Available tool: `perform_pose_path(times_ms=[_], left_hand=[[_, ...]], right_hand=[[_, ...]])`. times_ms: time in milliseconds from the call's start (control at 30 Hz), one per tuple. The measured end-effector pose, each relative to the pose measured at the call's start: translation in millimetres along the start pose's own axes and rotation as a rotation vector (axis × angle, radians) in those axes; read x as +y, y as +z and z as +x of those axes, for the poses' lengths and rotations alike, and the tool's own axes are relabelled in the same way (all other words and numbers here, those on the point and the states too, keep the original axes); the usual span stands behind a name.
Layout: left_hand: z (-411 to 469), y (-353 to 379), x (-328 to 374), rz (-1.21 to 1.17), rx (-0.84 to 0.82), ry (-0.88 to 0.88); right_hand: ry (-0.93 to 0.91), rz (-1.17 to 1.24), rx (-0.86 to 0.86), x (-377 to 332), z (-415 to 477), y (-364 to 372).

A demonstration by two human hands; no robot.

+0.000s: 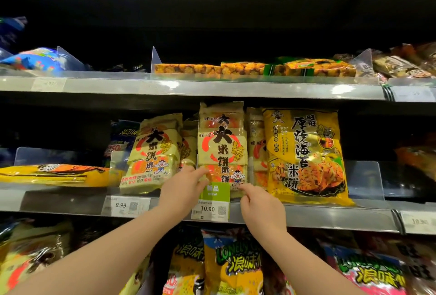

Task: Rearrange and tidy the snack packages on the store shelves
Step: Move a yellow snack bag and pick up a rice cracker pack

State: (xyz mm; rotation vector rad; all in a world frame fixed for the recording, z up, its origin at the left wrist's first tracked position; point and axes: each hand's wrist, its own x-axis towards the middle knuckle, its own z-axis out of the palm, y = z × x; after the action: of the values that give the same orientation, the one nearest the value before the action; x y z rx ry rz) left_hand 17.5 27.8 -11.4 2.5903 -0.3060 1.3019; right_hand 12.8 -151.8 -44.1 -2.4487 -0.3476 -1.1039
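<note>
Rice cracker package [221, 143]: upright at the front of the middle shelf [306, 214], centre. Left hand [182, 191]: fingers straight and together, laid against the package's lower left edge. Right hand [262, 209]: fingers loosely curled, index tip at the lower right corner; whether it pinches the wrapper cannot be told. Left: a matching package [151, 155], leaning leftward. Right: a yellow seaweed cracker bag [304, 155], upright. Below: a green tag [215, 192] above a price label [210, 209].
</note>
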Motion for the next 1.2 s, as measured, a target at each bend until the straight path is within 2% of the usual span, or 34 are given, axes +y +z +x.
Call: perform_pose_path(times_ms=[100, 333, 433, 700, 867, 1067, 1200], left_hand=[[-12.0, -2.9, -6.4, -0.029, 0.049, 0.010], [-41.9, -27.7, -71.9, -0.033, 0.223, -0.164], [-71.2, -33.3, -86.0, -0.079, 0.224, -0.193], [-168.6, 7.1, -82.1, -0.141, 0.046, -0.240], [-197.1, 44.0, -81.8, -0.170, -0.139, -0.326], [-213.0, 73.3, -79.9, -0.235, -0.219, -0.407], [-225.2, 90.6, -78.3, -0.255, -0.307, -0.434]], right_hand=[[-0.017, 0.067, 0.003, -9.6, -3.3, 2.3], [-0.161, 0.213, -0.065, -43.7, -14.6, 12.4], [-0.161, 0.261, -0.091, -46.4, -31.7, 24.4], [-0.013, 0.312, -0.191, -36.2, -120.8, 90.3], [0.191, 0.183, -0.047, -20.9, -140.6, 111.2], [0.277, 0.067, -0.049, -2.9, -158.6, 124.3], [0.360, 0.092, -0.096, 5.4, -160.8, 137.8]])
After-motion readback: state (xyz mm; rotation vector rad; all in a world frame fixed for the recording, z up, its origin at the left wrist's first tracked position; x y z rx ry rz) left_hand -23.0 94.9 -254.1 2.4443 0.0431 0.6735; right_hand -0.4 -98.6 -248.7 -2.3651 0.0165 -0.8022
